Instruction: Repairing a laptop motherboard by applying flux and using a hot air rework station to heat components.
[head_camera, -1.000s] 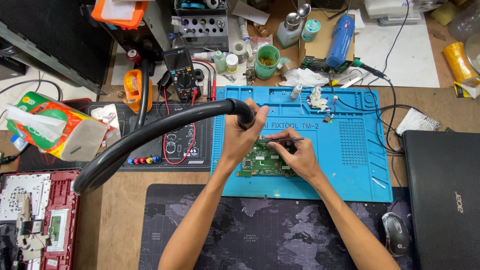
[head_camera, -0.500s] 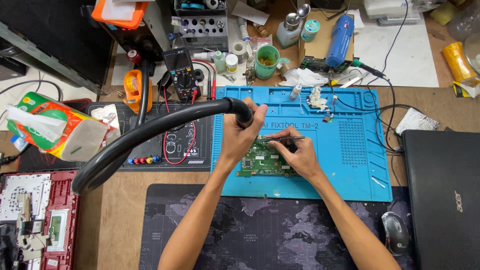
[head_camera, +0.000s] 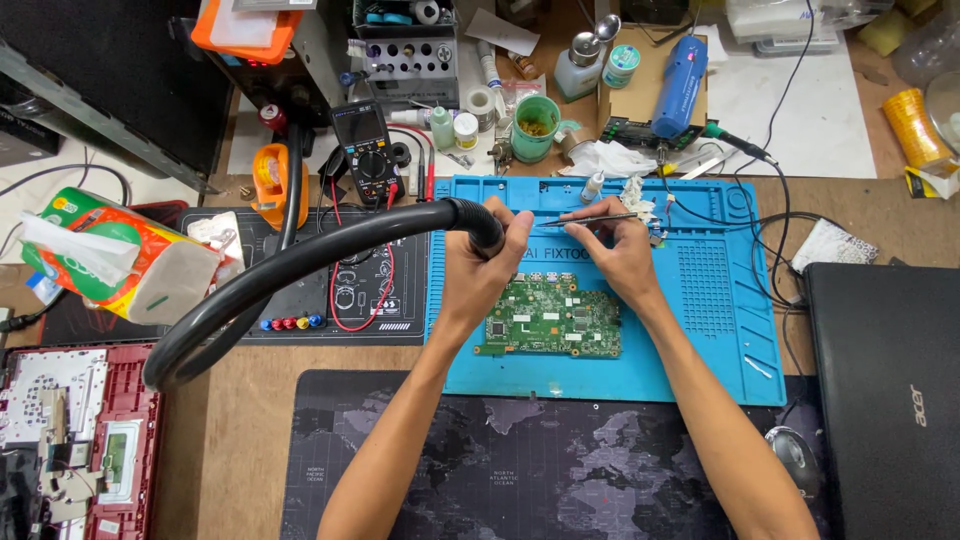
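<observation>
While the left hand (head_camera: 480, 265) grips the black hose (head_camera: 300, 265) end at frame centre, the right hand (head_camera: 622, 255) pinches tweezers (head_camera: 585, 218) above the green board (head_camera: 550, 318), which lies on the blue mat (head_camera: 700, 330).

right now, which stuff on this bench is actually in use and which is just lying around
In use:
left hand gripping the black hose
right hand holding tweezers
green circuit board on the blue mat

Lying about:
multimeter
tissue pack
green cup
laptop
mouse
</observation>
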